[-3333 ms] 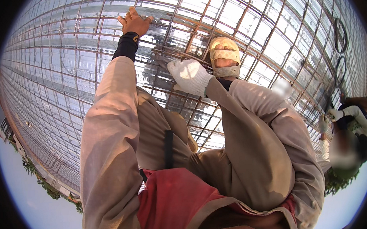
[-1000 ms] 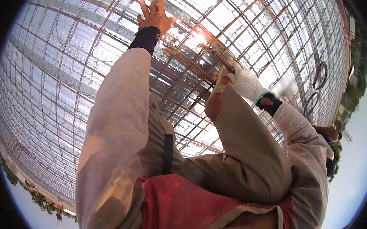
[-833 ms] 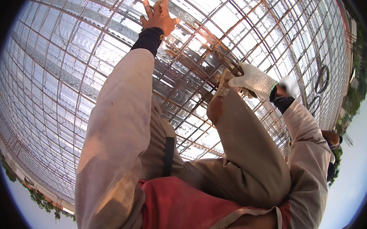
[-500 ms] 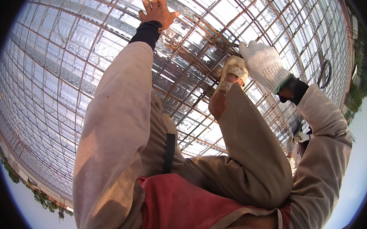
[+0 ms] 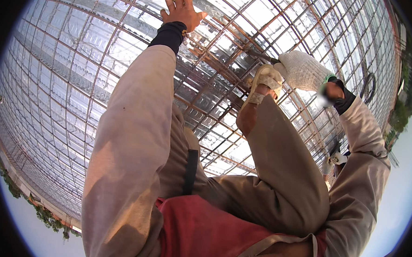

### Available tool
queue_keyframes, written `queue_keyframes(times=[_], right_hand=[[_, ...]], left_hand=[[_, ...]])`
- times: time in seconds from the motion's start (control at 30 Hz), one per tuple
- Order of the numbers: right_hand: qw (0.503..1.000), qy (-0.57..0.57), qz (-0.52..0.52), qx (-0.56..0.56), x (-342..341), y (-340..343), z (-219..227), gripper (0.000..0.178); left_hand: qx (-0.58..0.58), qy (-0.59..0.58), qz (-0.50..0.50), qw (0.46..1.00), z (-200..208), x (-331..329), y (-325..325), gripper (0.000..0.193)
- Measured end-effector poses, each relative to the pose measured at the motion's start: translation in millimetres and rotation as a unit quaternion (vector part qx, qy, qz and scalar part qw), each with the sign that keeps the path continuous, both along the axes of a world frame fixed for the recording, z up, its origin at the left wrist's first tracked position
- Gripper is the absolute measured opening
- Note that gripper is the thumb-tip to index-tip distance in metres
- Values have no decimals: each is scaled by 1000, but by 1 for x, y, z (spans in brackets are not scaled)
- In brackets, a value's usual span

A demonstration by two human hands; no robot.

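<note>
My bare left hand [image 5: 181,12], with a dark cuff at the wrist, is stretched out at the top. Its fingers are spread over the steel rebar grid [image 5: 104,65], and whether they press on a bar I cannot tell. On my right hand [image 5: 305,71] is a whitish knitted glove with a green edge. It is closed around the end of a slim dark metal hand tool [image 5: 263,56], whose far end points left toward the bars. The tool's exact kind cannot be made out. My sandalled foot [image 5: 269,81] rests on the grid just below that hand.
Shiny ribbed metal decking [image 5: 131,27] lies under the bars. A dark looped cable or hose [image 5: 368,86] is on the grid at right. Beyond my right forearm shows another person's gloved hand [image 5: 339,158]. Trees [image 5: 47,216] stand past the deck edge.
My right hand has turned at the wrist and shifted slightly right and down, and the tool has swung with it. My left hand stays spread, a little farther right in the picture.
</note>
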State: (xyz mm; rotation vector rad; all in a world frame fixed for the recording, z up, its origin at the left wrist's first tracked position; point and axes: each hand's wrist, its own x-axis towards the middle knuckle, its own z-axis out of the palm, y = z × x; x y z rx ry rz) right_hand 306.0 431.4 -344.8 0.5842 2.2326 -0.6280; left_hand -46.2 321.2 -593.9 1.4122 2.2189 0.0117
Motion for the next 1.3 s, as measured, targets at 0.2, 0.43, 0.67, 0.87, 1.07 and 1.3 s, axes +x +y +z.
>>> queue_keyframes(times=[0.2, 0.43, 0.67, 0.87, 1.07, 1.3], right_hand=[[894, -105, -357, -250, -1, 7, 19, 45], [890, -128, -390, -199, -8, -21, 20, 45], [985, -152, -79, -7, -20, -36, 30, 60], [975, -16, 141, 172, -19, -17, 35, 37], [984, -30, 112, 139, -27, -4, 30, 25], [782, -152, -478, -370, -27, 26, 30, 47]], left_hand=[[-54, -19, -29, 998, -3, 9, 9, 92], [-27, -13, 80, 996, -19, 3, 10, 76], [25, -47, 40, 998, 50, 25, 15, 96], [-69, -66, 54, 994, -31, 7, 23, 68], [-49, -4, -5, 999, -76, 14, 23, 66], [-11, 5, 19, 1000, -90, 0, 5, 62]])
